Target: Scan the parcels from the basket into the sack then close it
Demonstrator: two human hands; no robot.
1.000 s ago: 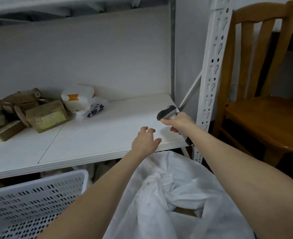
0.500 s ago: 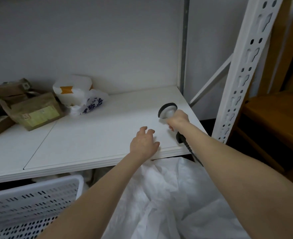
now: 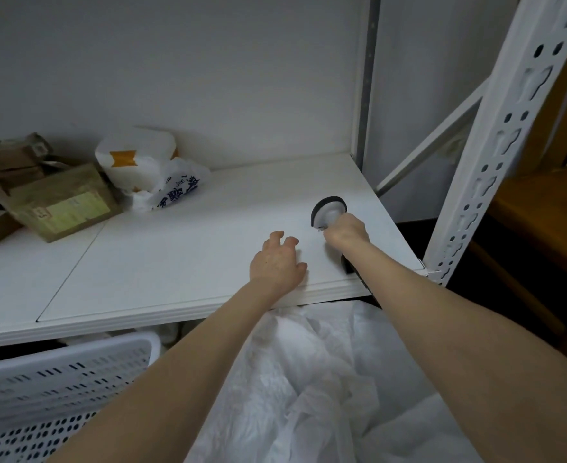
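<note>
Right hand (image 3: 345, 230) wrapped round scanner (image 3: 328, 210) over shelf (image 3: 175, 262), left hand (image 3: 277, 262) at its 8 o'clock loosely curled, holding nothing; sack (image 3: 308, 379) at 6 o'clock.

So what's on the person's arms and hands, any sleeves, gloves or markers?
Nothing worn shows. The left hand and right hand have no gloves, rings or tape; the left forearm and right forearm are bare to the frame edge: no sleeve, watch, strap or cable.

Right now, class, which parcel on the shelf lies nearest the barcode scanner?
The white plastic bag with blue print, rightmost of the pile; the orange-taped white parcel and brown cartons sit farther from the barcode scanner.
</note>
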